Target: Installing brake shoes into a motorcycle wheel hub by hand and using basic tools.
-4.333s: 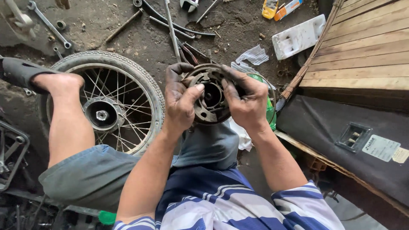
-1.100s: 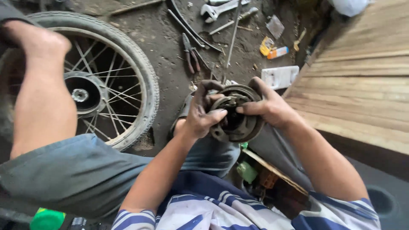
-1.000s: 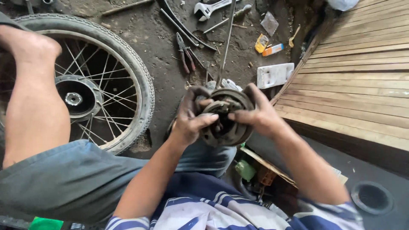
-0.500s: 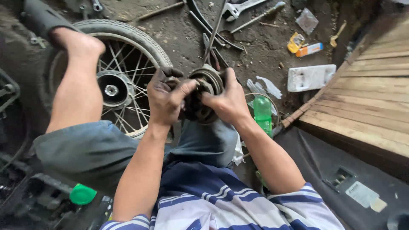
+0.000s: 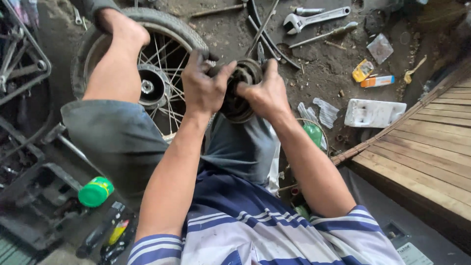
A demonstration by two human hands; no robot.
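Presently both hands grip a round, dark, greasy brake drum plate [image 5: 240, 91], held above the person's knees. The left hand [image 5: 205, 88] clasps its left edge, fingers [image 5: 196, 61] curled over the rim and the thumb lying across the face. The right hand [image 5: 267, 93] clasps the right edge, fingers [image 5: 262, 68] wrapped over the top rim, thumb pressed on the face. The plate sits between the two sets of fingers, in contact with both.

Just beyond the left fingers lies a spoked wheel [image 5: 152, 73] with its tyre, flat on the dirt floor [image 5: 333, 64]; the person's bare leg crosses it. Beyond the right fingers, well apart, lie an adjustable wrench [image 5: 316, 17] and a screwdriver [image 5: 324, 35]. To the right of the right fingers sits a white plastic block [image 5: 374, 113], near a wooden platform [image 5: 427, 157]. A green-capped container [image 5: 95, 191] lies low on the left, well apart from both hands.
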